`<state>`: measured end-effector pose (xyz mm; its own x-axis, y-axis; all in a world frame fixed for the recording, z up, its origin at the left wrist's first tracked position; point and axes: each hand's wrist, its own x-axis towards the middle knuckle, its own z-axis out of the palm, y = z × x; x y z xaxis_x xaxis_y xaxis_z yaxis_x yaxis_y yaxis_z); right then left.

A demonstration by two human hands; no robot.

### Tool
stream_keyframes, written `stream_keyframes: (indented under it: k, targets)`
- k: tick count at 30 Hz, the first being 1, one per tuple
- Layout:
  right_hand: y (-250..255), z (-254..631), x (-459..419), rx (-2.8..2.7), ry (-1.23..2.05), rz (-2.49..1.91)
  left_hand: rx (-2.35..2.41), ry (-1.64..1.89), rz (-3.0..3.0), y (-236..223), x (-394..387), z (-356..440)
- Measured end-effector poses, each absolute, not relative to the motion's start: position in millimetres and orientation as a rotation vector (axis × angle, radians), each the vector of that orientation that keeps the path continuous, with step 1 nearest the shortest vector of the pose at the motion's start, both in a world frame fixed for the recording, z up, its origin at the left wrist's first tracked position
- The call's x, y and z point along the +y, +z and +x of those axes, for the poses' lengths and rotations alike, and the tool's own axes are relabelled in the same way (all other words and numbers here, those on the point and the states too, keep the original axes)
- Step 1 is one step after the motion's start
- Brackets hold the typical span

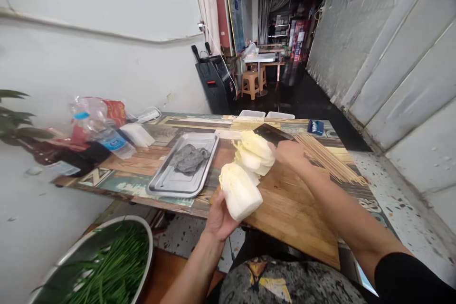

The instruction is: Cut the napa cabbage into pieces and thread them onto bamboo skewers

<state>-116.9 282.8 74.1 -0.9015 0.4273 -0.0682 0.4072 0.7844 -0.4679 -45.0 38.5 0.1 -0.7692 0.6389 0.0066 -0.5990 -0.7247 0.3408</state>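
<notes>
My left hand (218,218) grips a pale cabbage chunk (240,192) from below at the near left corner of the wooden cutting board (292,209). Behind the chunk lies a pile of cut cabbage leaves (254,152). My right hand (289,153) is closed on the handle of a dark cleaver (270,133), whose blade rests against the far side of that pile.
A steel tray (167,183) holding a grey cloth (188,157) lies left of the board. Bamboo skewers (329,161) lie to the right, a water bottle (107,135) and bags at far left. A metal bowl of green chives (107,266) stands below the table edge.
</notes>
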Motion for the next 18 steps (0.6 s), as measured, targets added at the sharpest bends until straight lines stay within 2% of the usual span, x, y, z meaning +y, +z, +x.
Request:
stream_keyframes:
  k: [2, 5, 7, 13, 15, 18]
  targets:
    - [84, -94, 273, -2.927, 0.759, -0.427, 0.443, 2.410, 0.103, 6, 44, -45]
    - [87, -57, 256, -2.797, 1.082, 0.486, 0.445, 2.350, 0.040, 16, 51, -45]
    - [83, -39, 246, -2.611, 1.237, 0.877, 0.428, 2.320, 0.038, 22, 54, -46]
    - [79, -31, 242, -2.395, 1.304, 0.964, 0.347, 2.261, 0.038, 27, 51, -45]
    - [82, -29, 245, -2.357, 1.231, 0.966, 0.317, 2.227, 0.047, 24, 49, -44]
    - [84, -23, 247, -2.347, 0.957, 0.879, 0.302, 2.199, 0.049, 22, 49, -43]
